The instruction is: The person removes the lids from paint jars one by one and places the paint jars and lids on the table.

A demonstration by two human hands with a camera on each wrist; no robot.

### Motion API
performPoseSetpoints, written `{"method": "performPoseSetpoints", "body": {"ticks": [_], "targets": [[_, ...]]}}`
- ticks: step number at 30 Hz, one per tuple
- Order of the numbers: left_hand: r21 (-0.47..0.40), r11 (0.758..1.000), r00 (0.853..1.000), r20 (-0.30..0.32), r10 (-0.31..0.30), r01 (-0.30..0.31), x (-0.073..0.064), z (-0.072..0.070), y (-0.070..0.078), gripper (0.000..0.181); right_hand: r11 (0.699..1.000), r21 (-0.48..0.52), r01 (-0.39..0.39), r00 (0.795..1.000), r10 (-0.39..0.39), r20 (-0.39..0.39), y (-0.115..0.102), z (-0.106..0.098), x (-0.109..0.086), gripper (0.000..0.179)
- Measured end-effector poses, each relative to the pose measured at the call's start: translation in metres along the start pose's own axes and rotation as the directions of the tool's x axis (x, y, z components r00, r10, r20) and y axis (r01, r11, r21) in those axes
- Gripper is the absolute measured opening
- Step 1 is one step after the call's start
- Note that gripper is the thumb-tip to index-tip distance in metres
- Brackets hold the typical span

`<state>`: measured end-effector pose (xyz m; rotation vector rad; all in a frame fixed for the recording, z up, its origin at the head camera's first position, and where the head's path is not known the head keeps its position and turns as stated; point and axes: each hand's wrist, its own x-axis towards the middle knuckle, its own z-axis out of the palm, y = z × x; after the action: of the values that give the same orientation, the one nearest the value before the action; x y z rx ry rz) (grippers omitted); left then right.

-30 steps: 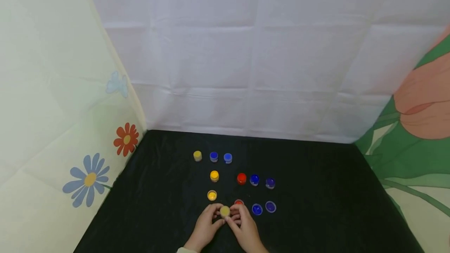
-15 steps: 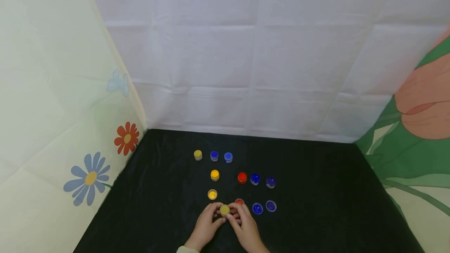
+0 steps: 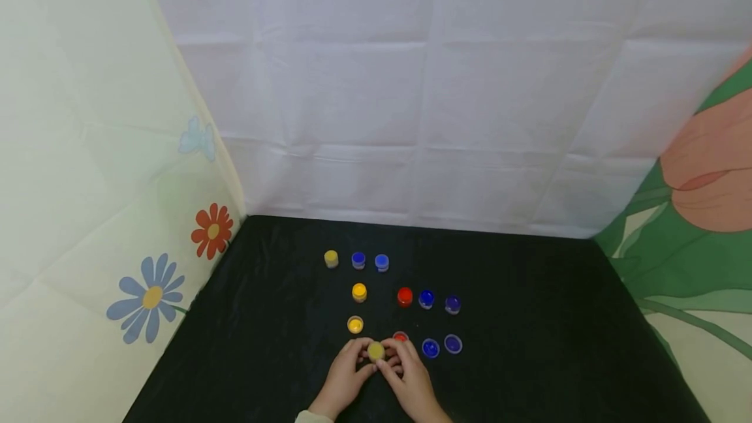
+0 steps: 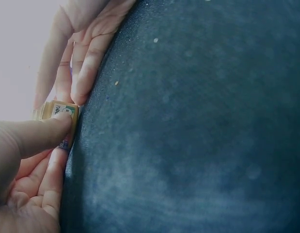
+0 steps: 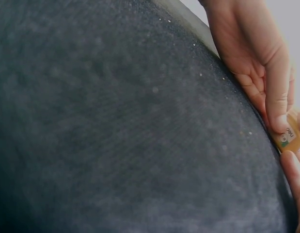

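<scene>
Both hands pinch the same yellow jar (image 3: 376,351), located between the two sets of fingertips. Left hand (image 3: 342,377): thumb pressed across the label, fingers behind the body. Right hand (image 3: 410,384): thumb and fingers closed on the opposite side; whether they bear on the cap or the body cannot be told. The jar appears upright

Hazards, by judgement:

1. Sudden cap release. Cause: hard twisting against a stiff cap. The jar could jerk and spill onto the black cloth (image 3: 529,344) below the fingers.

2. Slipping. Cause: small contact area under the left thumb; the jar may rotate with the cap.

3. Collision. Cause: the red lid (image 3: 400,337) lies just beyond the right fingertips, partly hidden by them, and the yellow lid (image 3: 355,325) just beyond the left; a forward lurch could smear either one
</scene>
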<state>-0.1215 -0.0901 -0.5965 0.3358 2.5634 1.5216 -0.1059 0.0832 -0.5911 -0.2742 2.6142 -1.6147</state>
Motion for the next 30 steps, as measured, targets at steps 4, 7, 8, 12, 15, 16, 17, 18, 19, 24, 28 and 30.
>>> {"method": "performPoseSetpoints", "body": {"ticks": [4, 7, 8, 12, 15, 16, 17, 18, 19, 24, 28, 30], "targets": [[-0.004, 1.000, 1.000, 0.008, -0.015, 0.015, 0.0002, -0.0004, 0.0012, 0.031, 1.000, -0.002, -0.010, 1.000, 0.010, 0.002, -0.0002, -0.0001, -0.0003, 0.030], [-0.008, 1.000, 1.000, 0.012, -0.021, 0.021, 0.0007, -0.0007, 0.0018, 0.030, 1.000, -0.011, -0.009, 1.000, 0.009, -0.002, -0.0012, -0.0005, -0.0005, 0.029], [-0.008, 1.000, 1.000, 0.012, -0.021, 0.021, 0.0009, -0.0007, 0.0017, 0.030, 1.000, -0.015, -0.006, 1.000, 0.006, -0.005, -0.0014, -0.0005, -0.0005, 0.030], [0.000, 1.000, 1.000, 0.012, -0.021, 0.021, 0.0015, -0.0008, 0.0016, 0.030, 1.000, -0.020, -0.001, 1.000, 0.001, -0.007, -0.0019, -0.0006, -0.0002, 0.031], [0.005, 1.000, 1.000, 0.011, -0.017, 0.017, 0.0019, -0.0004, 0.0003, 0.031, 1.000, -0.014, 0.000, 1.000, 0.000, -0.002, -0.0019, -0.0005, 0.0001, 0.033], [0.006, 1.000, 1.000, 0.011, -0.016, 0.016, 0.0019, -0.0003, -0.0001, 0.031, 1.000, -0.007, -0.001, 1.000, 0.001, 0.000, -0.0018, -0.0004, 0.0002, 0.033], [0.006, 1.000, 1.000, 0.010, -0.013, 0.013, 0.0019, -0.0002, -0.0005, 0.031, 1.000, 0.004, -0.003, 1.000, 0.003, 0.000, -0.0018, -0.0002, 0.0003, 0.032], [0.007, 1.000, 1.000, 0.009, -0.010, 0.010, 0.0018, -0.0001, -0.0009, 0.031, 1.000, 0.010, 0.001, 1.000, -0.001, 0.000, -0.0016, -0.0001, 0.0004, 0.032], [0.007, 1.000, 1.000, 0.007, -0.007, 0.007, 0.0017, 0.0001, -0.0013, 0.031, 1.000, 0.017, 0.000, 1.000, 0.000, -0.001, -0.0017, 0.0000, 0.0004, 0.031], [-0.001, 1.000, 1.000, 0.000, 0.003, -0.003, 0.0007, 0.0004, -0.0011, 0.031, 1.000, 0.009, 0.004, 1.000, -0.004, -0.016, -0.0006, 0.0010, 0.0007, 0.024], [-0.010, 1.000, 1.000, -0.005, 0.009, -0.009, 0.0001, -0.0002, 0.0004, 0.031, 1.000, 0.007, 0.001, 1.000, -0.001, -0.019, -0.0002, 0.0011, 0.0008, 0.023], [-0.014, 1.000, 1.000, -0.006, 0.012, -0.012, 0.0000, -0.0008, 0.0018, 0.031, 1.000, 0.020, -0.005, 1.000, 0.005, -0.013, 0.0001, 0.0009, 0.0009, 0.025]]}}
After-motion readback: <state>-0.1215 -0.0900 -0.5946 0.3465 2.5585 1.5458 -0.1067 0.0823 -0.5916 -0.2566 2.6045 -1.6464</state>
